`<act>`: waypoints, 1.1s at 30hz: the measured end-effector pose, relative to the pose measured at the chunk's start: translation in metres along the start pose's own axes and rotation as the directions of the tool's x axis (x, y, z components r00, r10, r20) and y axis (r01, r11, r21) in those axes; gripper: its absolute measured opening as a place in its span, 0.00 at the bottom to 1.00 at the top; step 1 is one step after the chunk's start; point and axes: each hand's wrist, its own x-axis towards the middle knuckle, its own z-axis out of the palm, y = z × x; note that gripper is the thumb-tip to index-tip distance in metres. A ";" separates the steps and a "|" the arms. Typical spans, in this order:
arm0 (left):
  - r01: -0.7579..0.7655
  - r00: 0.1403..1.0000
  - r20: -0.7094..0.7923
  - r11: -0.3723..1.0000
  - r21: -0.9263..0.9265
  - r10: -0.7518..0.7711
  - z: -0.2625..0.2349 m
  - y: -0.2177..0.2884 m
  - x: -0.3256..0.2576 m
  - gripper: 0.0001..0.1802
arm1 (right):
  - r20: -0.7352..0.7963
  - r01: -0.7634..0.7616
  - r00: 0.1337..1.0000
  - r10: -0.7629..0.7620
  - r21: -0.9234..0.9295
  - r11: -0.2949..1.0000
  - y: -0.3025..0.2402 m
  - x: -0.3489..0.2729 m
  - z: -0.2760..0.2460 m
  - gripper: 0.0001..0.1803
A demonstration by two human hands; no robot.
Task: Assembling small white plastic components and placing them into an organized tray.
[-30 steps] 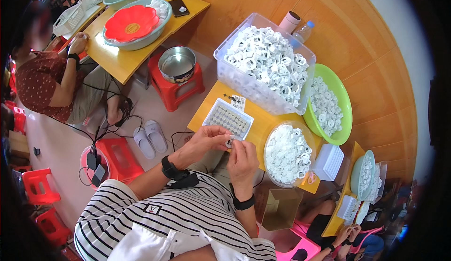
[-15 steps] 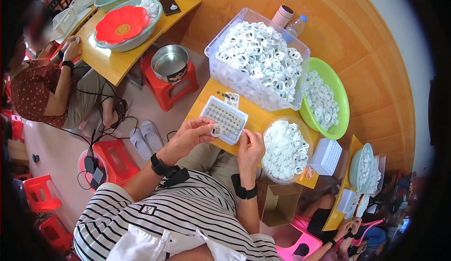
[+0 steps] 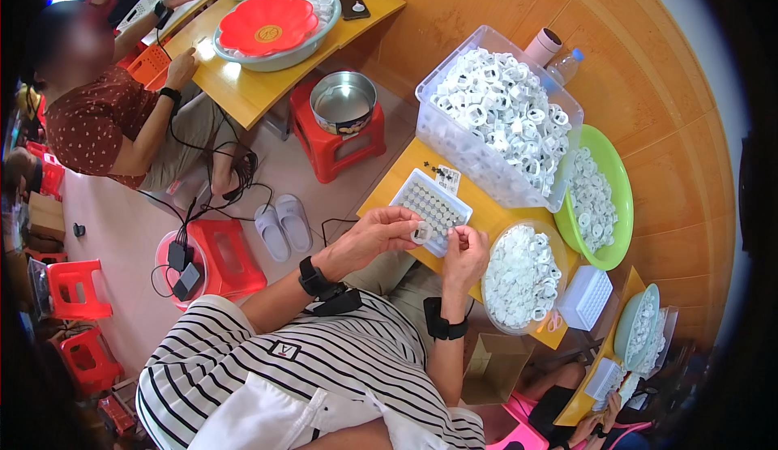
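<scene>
Pinched between left hand (image 3: 387,231) and right hand (image 3: 466,249), the small white ring (image 3: 422,232) could slip, dropping toward the compartment tray (image 3: 429,207) at twelve o'clock.

A clear bin of white rings (image 3: 498,117) walls the tabletop (image 3: 405,176) at twelve o'clock, a clear bowl (image 3: 521,276) crowds three o'clock; open floor (image 3: 267,182) lies toward nine o'clock.

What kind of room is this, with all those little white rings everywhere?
Probably a small hand-assembly workshop. A clear plastic bin heaped with white plastic rings, low yellow wooden tables with red plastic stools, and people seated sorting parts suggest it.
</scene>
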 end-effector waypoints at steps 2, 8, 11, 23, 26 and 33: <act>0.000 1.000 0.003 1.000 0.003 -0.001 -0.001 -0.001 0.001 0.08 | 0.013 -0.007 1.000 0.007 0.022 1.000 -0.001 -0.001 0.000 0.06; 0.008 1.000 0.024 1.000 -0.006 -0.008 0.000 0.000 0.002 0.09 | -0.006 -0.032 0.999 0.033 0.172 0.985 -0.017 -0.008 -0.011 0.05; 0.003 1.000 0.011 1.000 0.009 -0.003 -0.001 0.001 0.001 0.09 | 0.019 -0.028 1.000 0.024 0.245 0.969 -0.037 -0.012 -0.018 0.04; -0.012 0.999 0.046 0.997 0.081 0.009 0.007 -0.001 0.000 0.09 | -0.022 0.272 0.962 -0.272 0.118 0.955 -0.045 -0.025 -0.015 0.08; -0.022 0.999 0.026 0.993 0.117 0.019 0.007 -0.003 0.000 0.09 | -0.010 0.320 0.947 -0.320 0.082 0.944 -0.044 -0.025 -0.015 0.09; -0.048 0.999 0.033 0.979 0.196 0.042 0.006 -0.004 0.002 0.09 | 0.047 0.400 0.915 -0.400 0.013 0.917 -0.047 -0.020 -0.021 0.07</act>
